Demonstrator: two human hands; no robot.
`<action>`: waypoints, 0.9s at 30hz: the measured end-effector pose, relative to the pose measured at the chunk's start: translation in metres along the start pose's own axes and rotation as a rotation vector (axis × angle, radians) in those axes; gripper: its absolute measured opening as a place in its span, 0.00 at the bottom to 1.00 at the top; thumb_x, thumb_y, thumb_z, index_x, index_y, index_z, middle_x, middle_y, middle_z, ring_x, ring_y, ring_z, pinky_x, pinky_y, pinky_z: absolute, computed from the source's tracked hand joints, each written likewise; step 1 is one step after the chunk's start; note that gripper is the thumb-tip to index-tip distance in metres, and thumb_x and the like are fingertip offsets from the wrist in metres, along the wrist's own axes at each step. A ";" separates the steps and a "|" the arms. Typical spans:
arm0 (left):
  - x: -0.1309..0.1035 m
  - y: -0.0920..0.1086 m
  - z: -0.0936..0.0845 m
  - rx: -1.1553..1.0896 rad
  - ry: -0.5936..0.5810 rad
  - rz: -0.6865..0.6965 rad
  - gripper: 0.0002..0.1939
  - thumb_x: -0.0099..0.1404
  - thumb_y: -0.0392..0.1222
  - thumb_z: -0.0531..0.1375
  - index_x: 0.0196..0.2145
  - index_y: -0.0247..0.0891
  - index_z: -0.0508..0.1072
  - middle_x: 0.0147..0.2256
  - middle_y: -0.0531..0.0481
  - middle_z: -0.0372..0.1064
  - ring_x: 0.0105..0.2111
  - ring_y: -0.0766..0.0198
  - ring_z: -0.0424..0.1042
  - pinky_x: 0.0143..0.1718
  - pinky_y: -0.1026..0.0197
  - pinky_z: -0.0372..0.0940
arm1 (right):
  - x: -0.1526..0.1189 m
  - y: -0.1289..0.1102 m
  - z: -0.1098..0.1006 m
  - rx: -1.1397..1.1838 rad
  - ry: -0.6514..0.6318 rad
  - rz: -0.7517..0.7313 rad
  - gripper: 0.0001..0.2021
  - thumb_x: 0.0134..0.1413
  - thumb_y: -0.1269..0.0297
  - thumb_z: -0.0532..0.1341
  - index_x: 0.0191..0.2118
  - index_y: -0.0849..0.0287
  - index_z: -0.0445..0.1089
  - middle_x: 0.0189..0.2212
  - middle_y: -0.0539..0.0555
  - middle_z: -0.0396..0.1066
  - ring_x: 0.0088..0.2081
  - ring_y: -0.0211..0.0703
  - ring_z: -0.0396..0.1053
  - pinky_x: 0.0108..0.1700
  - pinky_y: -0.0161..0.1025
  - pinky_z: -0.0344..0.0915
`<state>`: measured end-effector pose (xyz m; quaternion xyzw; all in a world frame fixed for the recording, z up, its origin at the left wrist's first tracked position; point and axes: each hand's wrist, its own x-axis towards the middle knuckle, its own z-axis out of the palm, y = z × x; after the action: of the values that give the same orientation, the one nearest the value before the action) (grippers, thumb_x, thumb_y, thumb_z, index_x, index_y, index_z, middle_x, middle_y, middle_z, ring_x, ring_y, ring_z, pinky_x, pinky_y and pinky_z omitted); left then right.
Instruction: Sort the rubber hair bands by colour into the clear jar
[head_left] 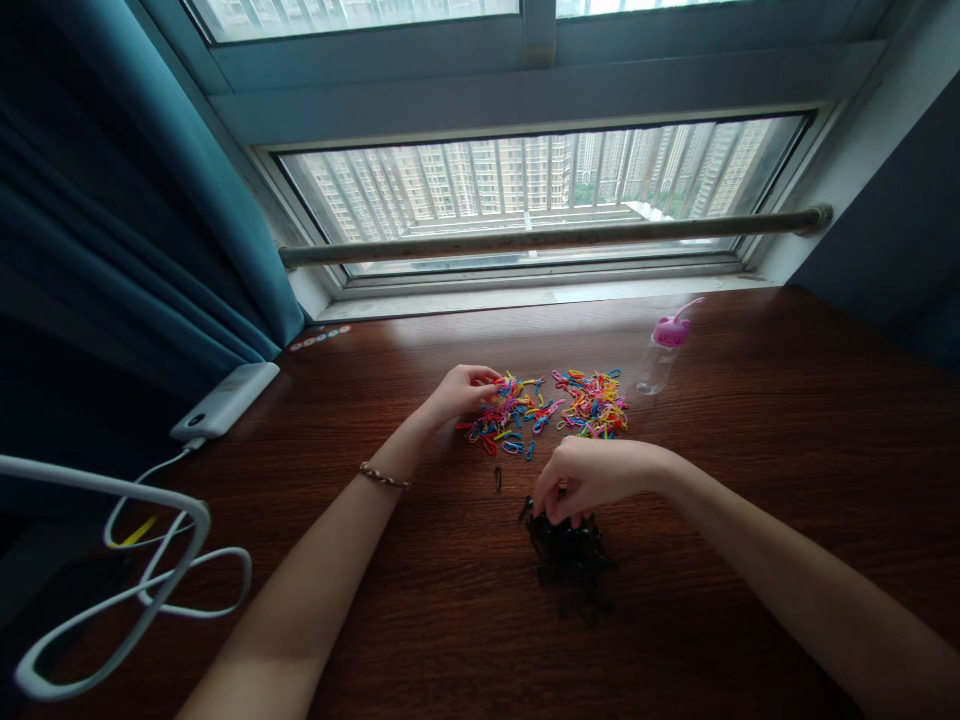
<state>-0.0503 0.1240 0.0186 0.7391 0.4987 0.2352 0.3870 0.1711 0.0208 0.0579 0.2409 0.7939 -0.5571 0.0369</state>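
Two heaps of small, bright rubber hair bands lie on the table, a left heap [514,412] and a right heap [596,402]. At the upper left edge of the left heap is my left hand [465,388]. Its fingertips are drawn together among the bands, and whatever they grip is hidden. Nearer to me lies a pile of black hair bands [570,555]. My right hand [581,480] reaches down into its top with bent, closed fingers; what sits between them cannot be made out. A single dark band [498,478] lies apart, between the black pile and the left heap.
Behind the right heap stands a clear bottle [656,368] with a pink cap and straw. A white power device [225,402] with a cable lies at the left, by the blue curtain [172,180]. A thick white curved tube [112,485] juts in lower left. A window rail [540,239] runs behind the table.
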 end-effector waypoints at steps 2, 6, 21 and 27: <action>0.002 -0.001 0.000 -0.090 0.044 0.037 0.19 0.53 0.49 0.58 0.37 0.30 0.72 0.31 0.45 0.73 0.30 0.62 0.71 0.29 0.63 0.64 | -0.004 -0.001 -0.004 -0.010 0.020 0.028 0.13 0.49 0.65 0.55 0.41 0.62 0.69 0.29 0.53 0.72 0.23 0.34 0.69 0.24 0.28 0.64; 0.006 -0.010 -0.002 -0.010 0.203 0.097 0.15 0.55 0.44 0.56 0.37 0.32 0.72 0.34 0.44 0.73 0.34 0.60 0.71 0.37 0.61 0.64 | -0.015 0.004 -0.026 -0.249 0.303 0.183 0.12 0.51 0.64 0.55 0.39 0.61 0.70 0.30 0.53 0.72 0.26 0.36 0.70 0.28 0.30 0.64; 0.003 -0.011 0.006 0.301 0.098 0.161 0.25 0.50 0.50 0.61 0.44 0.36 0.68 0.40 0.45 0.69 0.35 0.61 0.69 0.37 0.61 0.64 | -0.010 0.066 -0.053 -0.620 0.808 0.660 0.17 0.41 0.61 0.62 0.41 0.59 0.68 0.34 0.59 0.70 0.37 0.49 0.68 0.35 0.38 0.63; 0.002 -0.010 0.014 0.342 0.045 0.261 0.23 0.48 0.48 0.63 0.42 0.36 0.70 0.37 0.47 0.69 0.32 0.63 0.67 0.36 0.62 0.63 | -0.009 0.061 -0.057 -0.038 0.887 0.240 0.17 0.47 0.62 0.59 0.44 0.60 0.69 0.35 0.55 0.72 0.34 0.41 0.69 0.35 0.36 0.67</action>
<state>-0.0450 0.1227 0.0025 0.8469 0.4399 0.2116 0.2109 0.2166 0.0849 0.0291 0.5455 0.7097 -0.3771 -0.2379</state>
